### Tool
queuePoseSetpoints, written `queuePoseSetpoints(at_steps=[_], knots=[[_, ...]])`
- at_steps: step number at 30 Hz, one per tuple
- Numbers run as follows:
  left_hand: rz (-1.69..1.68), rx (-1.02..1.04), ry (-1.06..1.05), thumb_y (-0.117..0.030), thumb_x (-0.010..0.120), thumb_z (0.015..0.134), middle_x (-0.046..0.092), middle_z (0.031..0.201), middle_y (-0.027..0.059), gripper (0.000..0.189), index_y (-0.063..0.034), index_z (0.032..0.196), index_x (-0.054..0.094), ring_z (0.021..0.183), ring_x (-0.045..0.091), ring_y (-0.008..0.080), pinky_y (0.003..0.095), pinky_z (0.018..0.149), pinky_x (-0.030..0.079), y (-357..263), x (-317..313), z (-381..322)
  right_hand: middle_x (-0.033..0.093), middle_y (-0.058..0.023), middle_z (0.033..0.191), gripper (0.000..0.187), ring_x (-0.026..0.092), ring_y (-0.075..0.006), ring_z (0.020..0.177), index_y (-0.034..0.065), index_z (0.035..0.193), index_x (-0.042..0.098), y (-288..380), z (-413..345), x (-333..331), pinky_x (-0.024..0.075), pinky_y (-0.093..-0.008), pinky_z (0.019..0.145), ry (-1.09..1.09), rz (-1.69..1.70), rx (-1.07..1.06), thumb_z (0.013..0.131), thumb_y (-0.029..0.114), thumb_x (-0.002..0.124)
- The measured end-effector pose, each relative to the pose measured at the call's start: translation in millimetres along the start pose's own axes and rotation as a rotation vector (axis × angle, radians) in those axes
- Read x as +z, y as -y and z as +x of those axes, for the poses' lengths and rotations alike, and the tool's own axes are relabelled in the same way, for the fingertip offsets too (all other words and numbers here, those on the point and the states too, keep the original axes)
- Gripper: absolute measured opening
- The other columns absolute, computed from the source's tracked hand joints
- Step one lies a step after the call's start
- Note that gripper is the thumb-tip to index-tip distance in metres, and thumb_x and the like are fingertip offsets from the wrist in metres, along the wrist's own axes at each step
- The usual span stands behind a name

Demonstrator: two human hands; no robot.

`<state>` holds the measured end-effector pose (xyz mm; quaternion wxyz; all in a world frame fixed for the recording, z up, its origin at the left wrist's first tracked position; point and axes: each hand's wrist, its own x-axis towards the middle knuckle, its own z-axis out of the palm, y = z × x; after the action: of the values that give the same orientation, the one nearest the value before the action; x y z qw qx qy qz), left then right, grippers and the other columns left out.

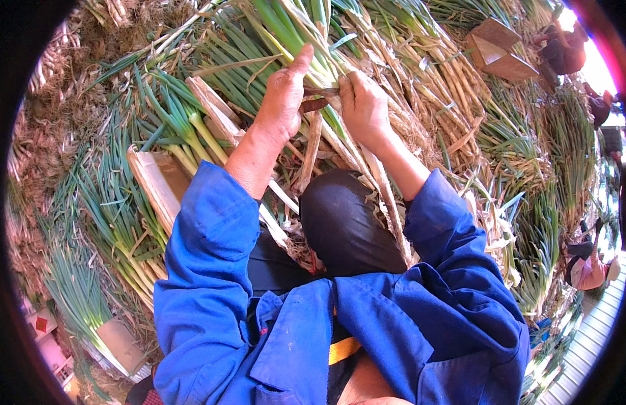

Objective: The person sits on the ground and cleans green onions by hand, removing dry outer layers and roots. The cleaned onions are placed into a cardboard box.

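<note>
Above my dark-trousered knee [343, 223], both hands are at a large green onion stalk [287, 33] with broad green leaves. My left hand [285, 93] wraps it from the left, the thumb pointing up along the leaves. From the right, my right hand [363, 104] pinches the stalk and its pale outer leaves between thumb and fingers. A narrow dark strip [322, 91] spans the gap between the hands; what it is cannot be made out. Below the hands, pale stalks and dry leaves [378, 187] hang past the knee. A white onion stalk [272, 225] with roots lies beside my left forearm.
On the left, an open cardboard carton [158, 185] holds trimmed green onions [186, 126]. Untrimmed onions with dry husks [439, 86] are heaped ahead and right. Another carton [500, 50] lies at the upper right. Other people [588, 266] are at the right edge.
</note>
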<state>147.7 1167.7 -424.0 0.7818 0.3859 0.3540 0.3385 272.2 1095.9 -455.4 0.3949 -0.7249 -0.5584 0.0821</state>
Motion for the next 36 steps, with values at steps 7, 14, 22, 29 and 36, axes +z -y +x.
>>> queuePoseSetpoints(at_steps=[7,14,22,29,36], knots=[[0.199,0.006,-0.112,-0.025,0.07,0.075,0.061,0.09,0.0002,0.028,-0.0107,0.098,0.063,0.083,0.058,0.0148,0.0329,0.071,0.044,-5,-2,0,0.055,-0.0123,0.067,0.033,0.048,-0.0146,0.063,-0.0034,0.087,0.058,-8,4,9,0.0423,-0.0319,0.061,0.047,0.629,0.194,0.088,0.029,0.055],[0.001,0.056,-0.128,-0.014,0.07,0.074,0.063,0.094,0.008,0.03,-0.0022,0.1,0.059,0.08,0.062,0.0193,0.0357,0.066,0.051,1,-14,14,0.054,-0.0004,0.07,0.025,0.046,-0.0095,0.063,-0.0015,0.09,0.059,5,4,-2,0.0395,-0.0264,0.058,0.009,0.458,0.256,0.091,0.022,0.052],[-0.242,-0.075,0.092,-0.027,0.055,0.088,0.062,0.091,0.0173,0.028,-0.0056,0.106,0.05,0.081,0.063,0.0271,0.0379,0.065,0.052,8,-25,37,0.058,-0.0061,0.074,0.017,0.056,-0.0136,0.059,0.0018,0.092,0.054,-12,9,6,0.0461,-0.0254,0.053,-0.186,1.278,0.516,0.092,0.018,0.049],[-0.427,0.046,-0.173,-0.031,0.053,0.089,0.054,0.07,0.0121,0.029,-0.0048,0.098,0.044,0.065,0.057,0.0281,0.0465,0.066,0.05,19,-22,48,0.053,-0.0029,0.067,0.021,0.053,-0.0114,0.055,0.0013,0.092,0.053,15,-5,8,0.0464,-0.0246,0.052,-0.265,1.474,0.58,0.092,0.022,0.049],[-0.453,0.052,-0.296,-0.044,0.046,0.089,0.046,0.066,0.0083,0.038,-0.0059,0.094,0.042,0.056,0.049,0.0208,0.045,0.057,0.048,10,-5,48,0.053,-0.0071,0.084,0.017,0.056,-0.0136,0.074,0.0016,0.1,0.05,-17,-68,-31,0.0475,-0.0254,0.061,-0.132,1.396,0.404,0.09,0.016,0.051]])
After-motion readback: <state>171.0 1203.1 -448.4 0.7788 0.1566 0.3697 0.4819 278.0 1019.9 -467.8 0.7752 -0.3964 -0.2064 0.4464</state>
